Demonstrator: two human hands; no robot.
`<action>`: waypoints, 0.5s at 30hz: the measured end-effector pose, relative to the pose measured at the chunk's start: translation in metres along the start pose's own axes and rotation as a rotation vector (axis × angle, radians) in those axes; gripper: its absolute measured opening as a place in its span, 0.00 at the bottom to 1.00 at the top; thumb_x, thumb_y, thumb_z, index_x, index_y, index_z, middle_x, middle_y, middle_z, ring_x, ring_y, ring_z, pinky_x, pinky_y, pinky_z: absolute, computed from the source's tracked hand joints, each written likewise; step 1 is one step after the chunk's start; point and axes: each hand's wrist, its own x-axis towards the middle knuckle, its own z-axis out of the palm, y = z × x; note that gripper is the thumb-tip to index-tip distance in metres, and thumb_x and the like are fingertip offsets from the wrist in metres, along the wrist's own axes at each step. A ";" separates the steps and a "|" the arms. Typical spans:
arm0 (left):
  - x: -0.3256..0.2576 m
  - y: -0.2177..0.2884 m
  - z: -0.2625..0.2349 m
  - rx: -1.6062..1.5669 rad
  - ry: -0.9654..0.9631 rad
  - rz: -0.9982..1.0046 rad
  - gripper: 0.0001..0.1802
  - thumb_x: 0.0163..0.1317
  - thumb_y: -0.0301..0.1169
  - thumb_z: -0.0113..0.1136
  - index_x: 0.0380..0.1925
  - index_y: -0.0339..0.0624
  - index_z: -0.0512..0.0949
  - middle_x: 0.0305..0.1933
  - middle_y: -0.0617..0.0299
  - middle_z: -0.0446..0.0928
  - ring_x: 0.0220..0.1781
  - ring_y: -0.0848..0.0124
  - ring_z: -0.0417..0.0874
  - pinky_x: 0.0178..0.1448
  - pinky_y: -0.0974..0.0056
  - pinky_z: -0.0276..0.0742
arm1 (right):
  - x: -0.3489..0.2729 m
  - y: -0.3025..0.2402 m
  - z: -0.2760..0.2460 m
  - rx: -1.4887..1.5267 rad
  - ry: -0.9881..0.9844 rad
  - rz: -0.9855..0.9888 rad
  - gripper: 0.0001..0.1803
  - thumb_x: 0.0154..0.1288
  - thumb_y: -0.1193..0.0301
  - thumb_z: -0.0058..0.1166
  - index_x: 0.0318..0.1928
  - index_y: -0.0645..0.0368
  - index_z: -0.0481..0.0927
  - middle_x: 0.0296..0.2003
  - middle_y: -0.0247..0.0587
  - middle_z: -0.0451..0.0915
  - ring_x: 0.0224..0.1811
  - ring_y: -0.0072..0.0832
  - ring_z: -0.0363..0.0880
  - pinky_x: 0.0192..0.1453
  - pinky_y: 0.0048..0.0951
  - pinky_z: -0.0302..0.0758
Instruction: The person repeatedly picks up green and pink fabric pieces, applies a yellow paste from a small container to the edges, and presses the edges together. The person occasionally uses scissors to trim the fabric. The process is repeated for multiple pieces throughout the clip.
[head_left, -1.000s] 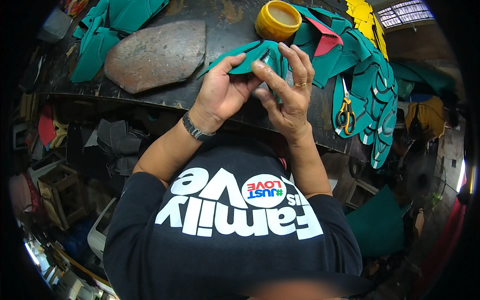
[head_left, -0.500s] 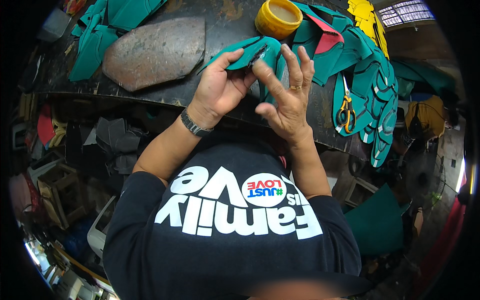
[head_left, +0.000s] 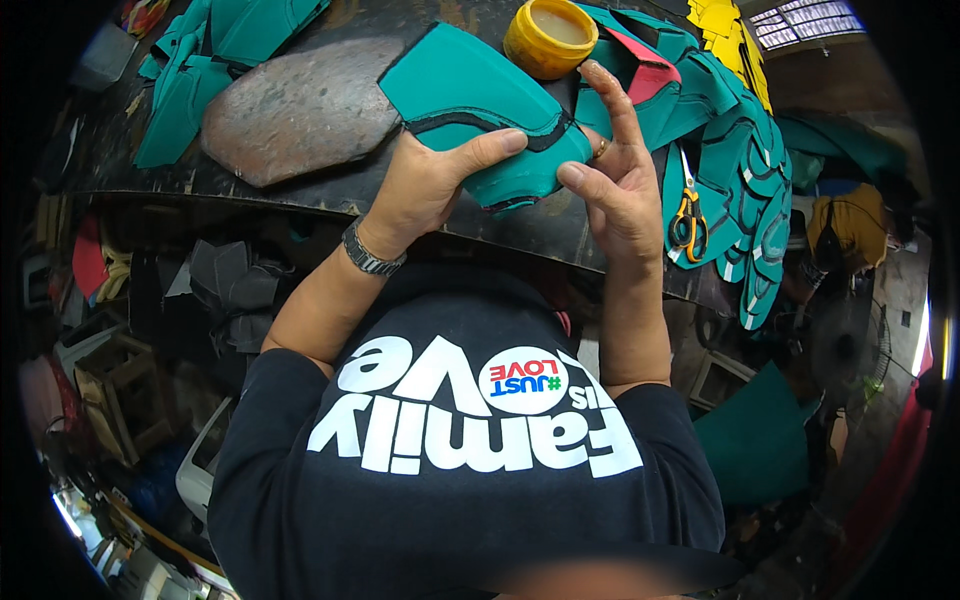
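A green shoe upper point(head_left: 478, 85) with a curved black trim band is held up over the table's near edge. My left hand point(head_left: 425, 180) grips its left lower side, thumb lying on the face and the other fingers hidden behind. At the right end my right hand point(head_left: 625, 190) has its thumb on the edge of the upper. One finger of that hand points up past the piece, its tip shiny and wet-looking; the rest are partly hidden. Just beyond the upper is a yellow tub point(head_left: 550, 40) of pale, cloudy stuff.
A brown stone-like slab point(head_left: 300, 110) lies on the dark table point(head_left: 390, 185) at left, beside more green pieces point(head_left: 185, 105). To the right, yellow-and-black scissors point(head_left: 689, 220) rest on a heap of green uppers point(head_left: 735, 150). Yellow pieces point(head_left: 735, 45) lie behind the heap.
The green upper has been turned from showing its inner side with a dark smeared strip to showing its outer face. My right hand has moved from the strip to the right end.
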 end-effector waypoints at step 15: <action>-0.001 0.013 -0.005 0.193 -0.107 -0.069 0.21 0.60 0.29 0.71 0.53 0.36 0.79 0.49 0.56 0.84 0.49 0.70 0.86 0.53 0.67 0.83 | 0.010 -0.031 0.008 -0.301 -0.078 0.010 0.38 0.63 0.83 0.54 0.74 0.62 0.62 0.55 0.37 0.79 0.45 0.19 0.76 0.55 0.20 0.73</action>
